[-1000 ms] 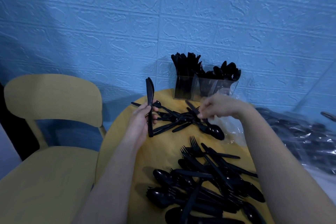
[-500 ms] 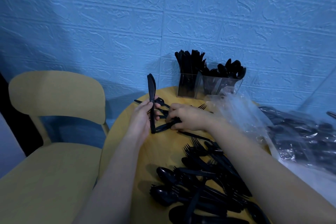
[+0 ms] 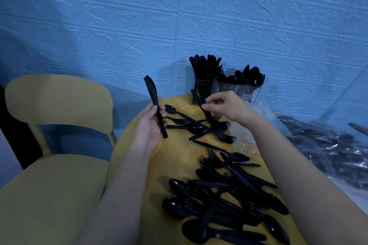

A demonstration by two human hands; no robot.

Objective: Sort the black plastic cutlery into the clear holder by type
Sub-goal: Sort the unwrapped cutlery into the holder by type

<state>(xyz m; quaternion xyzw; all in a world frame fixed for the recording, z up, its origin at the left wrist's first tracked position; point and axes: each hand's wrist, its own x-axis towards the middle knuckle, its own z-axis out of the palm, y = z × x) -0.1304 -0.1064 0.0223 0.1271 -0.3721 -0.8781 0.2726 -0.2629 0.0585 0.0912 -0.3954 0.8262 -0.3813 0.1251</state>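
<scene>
Black knives (image 3: 154,105) stacked upright in the left hand (image 3: 148,125), fingers curled round the handles, likely gathered as one batch for a single trip to the clear holder (image 3: 225,90) at the counter's (image 3: 139,157) far edge. Another black knife (image 3: 205,110) pinched between thumb and fingertips of the right hand (image 3: 225,105), lifted off the loose scatter, probably bound for that stack. Thin, glossy, all one black; forks and spoons heaped nearer (image 3: 229,201), knives and spoons standing sorted in the holder.

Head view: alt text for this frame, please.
The left hand grips a black knife upright while the right hand pinches another knife above loose cutlery on a yellow table; the clear holder stands behind.
</scene>
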